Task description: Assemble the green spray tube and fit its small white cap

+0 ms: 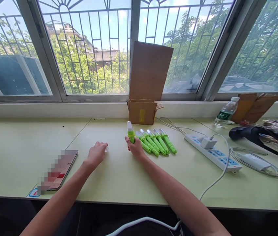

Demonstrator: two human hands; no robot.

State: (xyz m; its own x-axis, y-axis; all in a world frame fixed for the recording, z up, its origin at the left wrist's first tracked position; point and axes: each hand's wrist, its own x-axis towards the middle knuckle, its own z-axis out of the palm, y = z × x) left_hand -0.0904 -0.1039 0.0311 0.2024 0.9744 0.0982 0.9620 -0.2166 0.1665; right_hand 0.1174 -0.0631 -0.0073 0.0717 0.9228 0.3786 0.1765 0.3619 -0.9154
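My right hand [135,147] is closed round a green pen-like item with a clear cap [130,131], holding it upright on the pale green table [153,177]. Just right of it lies a row of several like green items [157,141], side by side with their clear caps pointing away from me. My left hand [97,153] rests on the table with its fingers curled, and a small clear piece [106,149] shows at the fingertips.
A phone [59,169] lies at the left front. An open cardboard box [142,111] stands at the windowsill. To the right are a white power strip [212,152] with a plugged charger, cables, a water bottle [226,112] and a dark object [249,133].
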